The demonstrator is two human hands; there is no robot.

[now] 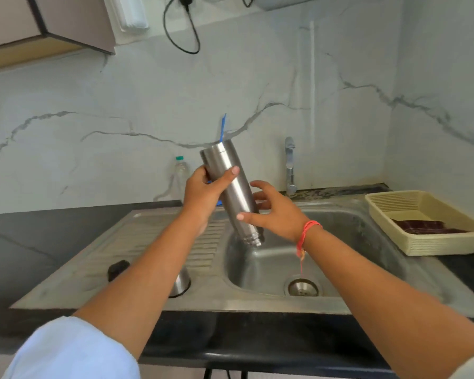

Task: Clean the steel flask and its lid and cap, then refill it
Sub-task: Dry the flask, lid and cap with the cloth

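The steel flask [231, 192] was held upside down at the centre of the frame, its threaded mouth tipped down over the sink basin [345, 269] — to my eye the draining or rinse-shaking step, with the refill not yet begun. The left hand [203, 192] was wrapped around the flask's upper part, near its base, fingers curled round the steel. The right hand [274, 209] was spread, its thumb and fingertips touching the flask's lower body without closing on it. No water could be seen leaving the mouth; whether anything remained inside could not be told.

On the drainboard at lower left stood a steel cap [181, 283], partly hidden by the left forearm, and a small dark lid [117, 269] lay near it. The beige basket [389, 209] at the right edge held a dark cloth-like thing [427, 227].

Next, probably — turning the flask upright and bringing it under the tap [290, 165], which called for a firmer right-hand grip.
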